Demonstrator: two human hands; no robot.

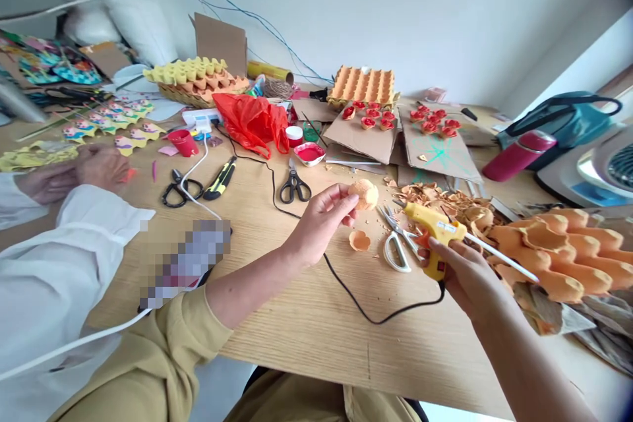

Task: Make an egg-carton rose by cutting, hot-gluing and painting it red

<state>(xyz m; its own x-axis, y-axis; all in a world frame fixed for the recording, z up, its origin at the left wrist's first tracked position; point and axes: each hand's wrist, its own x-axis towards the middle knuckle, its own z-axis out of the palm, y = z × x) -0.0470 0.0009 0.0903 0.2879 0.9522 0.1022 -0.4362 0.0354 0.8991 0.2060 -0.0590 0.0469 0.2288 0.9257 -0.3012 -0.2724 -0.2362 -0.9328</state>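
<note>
Between the fingers of my left hand (324,221) is a small round orange piece of egg carton (364,194), held above the table. My right hand (457,267) is wrapped round a yellow glue gun (438,231), whose nozzle points left toward the round piece without touching it. A white glue stick (502,256) sticks out of the gun's back. Below the round piece, a cut orange carton cup (360,241) lies on the wooden table. White-handled scissors (397,252) lie between it and the glue gun.
Torn carton scraps (435,198) and stacked orange egg cartons (564,250) fill the right. Red flowers stand on cardboard (363,135) behind. Black scissors (295,184), a cutter (220,178) and a red bag (252,122) lie left of centre. A person's hands (99,170) are at far left.
</note>
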